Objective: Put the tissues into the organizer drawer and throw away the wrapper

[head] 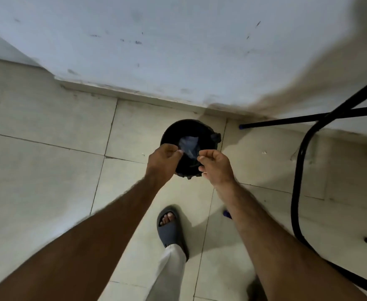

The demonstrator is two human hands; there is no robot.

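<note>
Crinkly translucent plastic wrapper (189,146) — black-lined bin (171,131), matt tiled floor (47,170).

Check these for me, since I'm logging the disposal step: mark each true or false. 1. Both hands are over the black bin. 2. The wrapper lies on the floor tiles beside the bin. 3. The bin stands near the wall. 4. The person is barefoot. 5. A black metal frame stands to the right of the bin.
1. True: the left hand and right hand are above the black bin.
2. False: the wrapper shows within the bin's opening, between the hands.
3. True: it sits close to the wall.
4. False: the visible foot wears a grey slide sandal.
5. True: the black metal frame is there.
</note>
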